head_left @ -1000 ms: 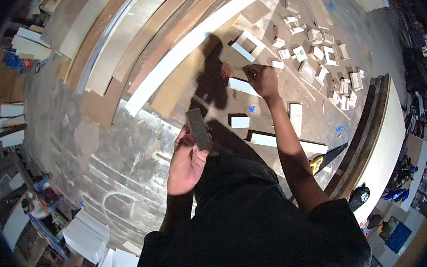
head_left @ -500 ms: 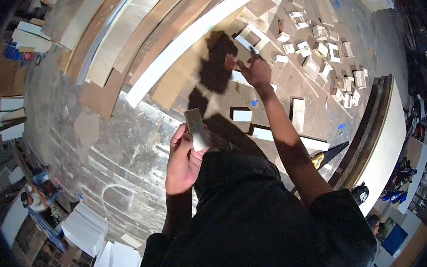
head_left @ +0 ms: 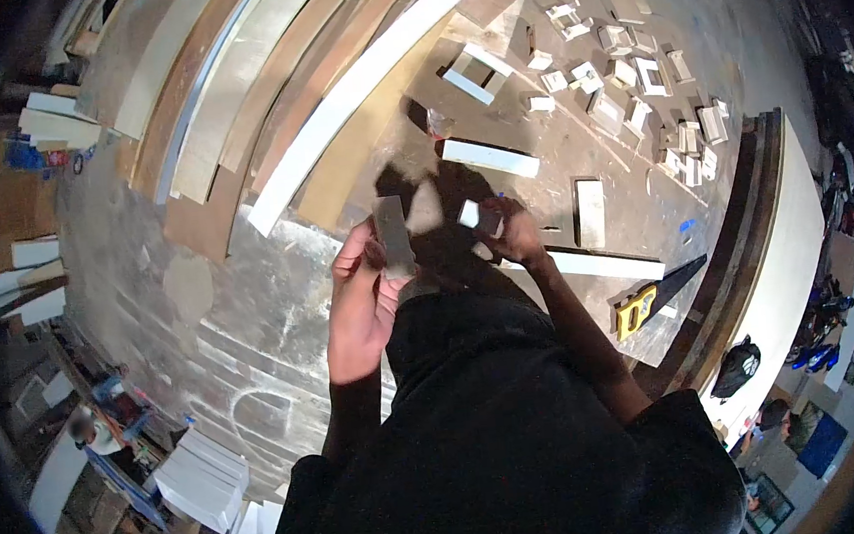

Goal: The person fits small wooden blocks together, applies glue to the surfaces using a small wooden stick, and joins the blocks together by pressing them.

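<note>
Ahead of your lap, your left hand [head_left: 358, 318] is clamped on a flat, dull-faced block [head_left: 395, 239]; to its right, your right hand's [head_left: 518, 233] fingers close on a small white-ended block [head_left: 470, 213]. Farther right, a white strip [head_left: 602, 264] lies near a yellow-handled saw [head_left: 665, 293].

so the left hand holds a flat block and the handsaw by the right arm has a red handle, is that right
Not red: in the head view the handsaw has a yellow handle. The left hand does hold a flat block.
</note>
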Demonstrator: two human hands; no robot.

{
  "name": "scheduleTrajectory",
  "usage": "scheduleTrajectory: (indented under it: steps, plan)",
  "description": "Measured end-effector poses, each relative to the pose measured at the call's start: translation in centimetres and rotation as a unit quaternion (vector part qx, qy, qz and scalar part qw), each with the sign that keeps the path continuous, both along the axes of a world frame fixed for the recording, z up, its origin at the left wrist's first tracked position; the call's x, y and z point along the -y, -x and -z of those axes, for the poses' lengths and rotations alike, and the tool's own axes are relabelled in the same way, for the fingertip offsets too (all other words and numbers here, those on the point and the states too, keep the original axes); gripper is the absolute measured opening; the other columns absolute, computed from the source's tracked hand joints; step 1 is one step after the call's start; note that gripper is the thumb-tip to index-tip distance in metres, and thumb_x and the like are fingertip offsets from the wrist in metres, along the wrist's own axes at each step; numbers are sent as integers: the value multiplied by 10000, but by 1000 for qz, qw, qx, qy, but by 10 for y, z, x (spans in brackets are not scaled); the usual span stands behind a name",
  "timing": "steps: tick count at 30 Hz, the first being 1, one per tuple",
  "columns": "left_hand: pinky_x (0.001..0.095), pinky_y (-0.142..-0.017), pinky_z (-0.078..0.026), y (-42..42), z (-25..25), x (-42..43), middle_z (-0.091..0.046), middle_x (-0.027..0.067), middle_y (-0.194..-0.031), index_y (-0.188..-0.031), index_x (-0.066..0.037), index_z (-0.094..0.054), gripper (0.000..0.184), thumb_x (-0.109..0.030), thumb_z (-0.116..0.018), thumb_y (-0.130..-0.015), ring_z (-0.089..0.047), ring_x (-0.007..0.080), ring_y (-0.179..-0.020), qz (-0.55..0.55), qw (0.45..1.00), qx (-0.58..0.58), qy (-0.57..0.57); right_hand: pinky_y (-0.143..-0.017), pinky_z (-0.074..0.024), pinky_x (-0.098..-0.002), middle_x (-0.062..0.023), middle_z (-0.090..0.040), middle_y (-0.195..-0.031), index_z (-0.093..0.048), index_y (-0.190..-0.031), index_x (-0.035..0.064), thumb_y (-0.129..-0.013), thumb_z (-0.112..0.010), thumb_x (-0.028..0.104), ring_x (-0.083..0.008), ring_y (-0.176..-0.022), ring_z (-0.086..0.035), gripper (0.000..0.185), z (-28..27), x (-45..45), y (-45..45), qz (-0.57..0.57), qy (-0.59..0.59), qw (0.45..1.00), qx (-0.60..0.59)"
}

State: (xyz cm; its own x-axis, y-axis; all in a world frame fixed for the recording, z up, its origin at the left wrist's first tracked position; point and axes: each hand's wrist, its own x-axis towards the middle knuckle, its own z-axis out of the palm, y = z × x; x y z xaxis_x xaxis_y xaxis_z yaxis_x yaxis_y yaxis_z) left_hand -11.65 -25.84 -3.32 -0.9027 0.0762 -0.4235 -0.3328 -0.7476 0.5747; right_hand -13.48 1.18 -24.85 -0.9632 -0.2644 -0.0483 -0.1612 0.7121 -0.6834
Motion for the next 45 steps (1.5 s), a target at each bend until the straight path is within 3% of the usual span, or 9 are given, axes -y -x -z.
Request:
scheduleTrajectory:
  steps: [1, 2, 4, 9, 11, 26, 31, 35, 45]
  plan:
    - [298, -822, -577, 1, 1, 0, -656, 110, -1149, -1352, 27, -508, 372, -18, -495, -983, -674, 159, -952, 1, 1000, -9, -7, -783, -570, -374, -106, -679, -1054, -617, -1183, 43, -694, -840, 147, -225, -968, -669, 547, -43, 5, 6, 83, 122, 984, 99]
    - [298, -822, -577, 2, 0, 0, -656, 110, -1149, -1352, 27, -508, 372, -18, -495, -983, -674, 159, -952, 3, 1000, -10, -5, -749, -570, -344, -100, -683, -1033, -619, -1160, 18, -716, -818, 57, -162, -929, -665, 488, -88, 6, 8, 83, 193, 970, 120]
    - [301, -839, -568, 1, -4, -2, -643, 104, -1188, -1409, 27, -443, 537, -185, -627, -951, -666, 166, -983, 61, 993, -65, 76, -837, -548, -341, -131, -675, -1048, -626, -1145, 4, -718, -802, 45, -203, -951, -669, 464, -169, 3, 1, 63, 270, 958, 72]
    - [264, -839, -555, 9, -40, -33, -618, 116, -1279, -1404, 52, -450, 554, -105, -652, -913, -657, 151, -1013, 106, 978, -79, 160, -793, -538, -329, -114, -716, -991, -694, -1085, 46, -629, -839, 126, -225, -908, -691, 486, -273, -17, -14, -14, 282, 958, -56]
    - [197, -709, -452, 10, -67, -39, -630, 9, -982, -1355, 14, -549, 567, 12, -738, -820, -557, 41, -824, 170, 967, -89, 169, -765, -529, -308, -117, -724, -946, -704, -1070, 31, -606, -854, 147, -228, -836, -697, 501, -293, -23, -18, -44, 253, 961, -102]
    - [215, -647, -461, -24, -86, -93, -661, 45, -964, -1347, 30, -547, 534, -16, -734, -848, -564, 57, -793, 245, 944, -166, 147, -714, -509, -303, -132, -713, -888, -717, -1014, -2, -544, -861, 196, -231, -749, -664, 530, -331, -53, -74, 7, 207, 966, -153]
    - [226, -702, -476, -35, -82, -100, -658, 50, -978, -1343, 27, -551, 534, 2, -735, -843, -583, 74, -822, 232, 942, -177, 168, -707, -513, -306, -112, -700, -863, -730, -1008, 33, -543, -856, 204, -237, -735, -664, 510, -335, -59, -89, 21, 187, 970, -154]
    - [234, -735, -482, -42, -85, -105, -656, 48, -980, -1342, 30, -551, 532, 19, -728, -841, -592, 85, -836, 241, 935, -190, 180, -686, -485, -296, -134, -703, -844, -715, -999, -28, -539, -855, 196, -221, -730, -647, 530, -336, -59, -97, 22, 191, 968, -159]
    - [216, -741, -465, -38, -75, -118, -658, 63, -1048, -1257, 51, -618, 464, -72, -761, -833, -558, 53, -810, 229, 919, -235, 219, -677, -495, -305, -129, -697, -814, -716, -955, 0, -558, -831, 189, -256, -703, -653, 454, -336, -63, -103, 60, 195, 964, -168]
